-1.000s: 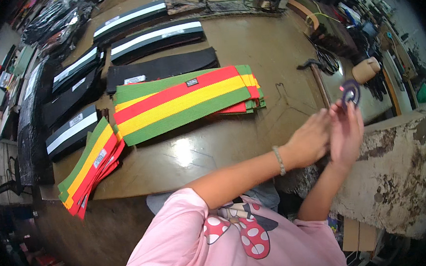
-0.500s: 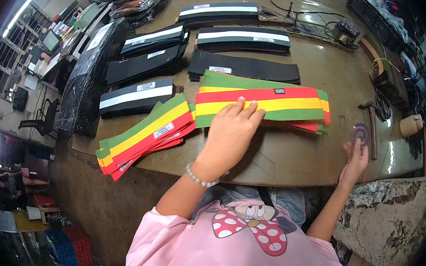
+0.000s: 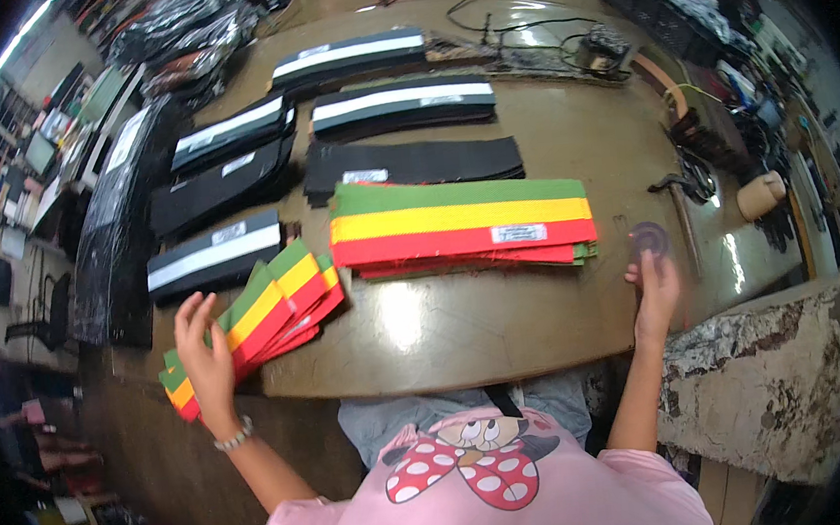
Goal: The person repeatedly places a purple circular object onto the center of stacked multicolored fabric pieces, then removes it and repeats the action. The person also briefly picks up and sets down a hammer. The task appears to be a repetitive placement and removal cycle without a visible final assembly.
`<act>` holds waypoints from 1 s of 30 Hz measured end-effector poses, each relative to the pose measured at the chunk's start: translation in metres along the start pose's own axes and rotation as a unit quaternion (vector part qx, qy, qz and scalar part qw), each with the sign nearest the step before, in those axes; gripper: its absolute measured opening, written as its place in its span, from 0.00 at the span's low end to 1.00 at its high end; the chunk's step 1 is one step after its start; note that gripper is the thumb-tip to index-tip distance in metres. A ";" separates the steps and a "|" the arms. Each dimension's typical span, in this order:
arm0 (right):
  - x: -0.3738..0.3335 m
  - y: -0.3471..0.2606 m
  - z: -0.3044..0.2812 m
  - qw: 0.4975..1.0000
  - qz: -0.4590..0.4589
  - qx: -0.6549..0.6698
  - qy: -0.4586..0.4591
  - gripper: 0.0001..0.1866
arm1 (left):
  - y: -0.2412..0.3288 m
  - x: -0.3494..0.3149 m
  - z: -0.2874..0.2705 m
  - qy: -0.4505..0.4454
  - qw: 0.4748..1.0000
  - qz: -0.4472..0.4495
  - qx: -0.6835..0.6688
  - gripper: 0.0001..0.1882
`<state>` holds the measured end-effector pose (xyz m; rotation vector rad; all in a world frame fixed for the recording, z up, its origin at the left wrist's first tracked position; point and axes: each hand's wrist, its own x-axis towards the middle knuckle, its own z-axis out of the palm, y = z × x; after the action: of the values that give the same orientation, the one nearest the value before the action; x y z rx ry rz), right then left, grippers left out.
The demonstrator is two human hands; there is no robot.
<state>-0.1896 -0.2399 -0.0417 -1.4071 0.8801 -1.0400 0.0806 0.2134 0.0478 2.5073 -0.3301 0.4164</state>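
Over the left pile of green, yellow and red striped strips [image 3: 258,313], my left hand [image 3: 208,363] is raised with its fingers apart and nothing visible in it. That pile is fanned out and slants toward the table's near left edge. My right hand [image 3: 656,301], at the right of the table, holds a small translucent purple disc [image 3: 649,240] at its fingertips. Between the hands lies a straighter stack of the same striped strips [image 3: 456,218]. Its top strip has the green edge on the far side and a white label on the red band.
Behind are black strip stacks [image 3: 412,166], several with a white stripe [image 3: 403,103]. A plastic-wrapped bundle [image 3: 116,227] stands at the left. A cable [image 3: 480,23], a dark metal device [image 3: 606,50] and a beige cup-like object [image 3: 760,196] lie far and right.
My left hand has left the right striped stack and moved left over the fanned pile. The stack's top strip now shows a white label. My right hand keeps the purple disc; the view has shifted.
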 end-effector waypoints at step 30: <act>0.191 0.036 -0.024 0.839 -0.230 -0.478 0.125 0.14 | 0.251 -0.058 -0.130 -0.344 0.731 0.080 -0.585 0.15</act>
<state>-0.1468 -0.4306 -0.0568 -2.4498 1.4012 -1.2107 -0.0819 0.0938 0.2537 1.2505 -0.7895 -0.5736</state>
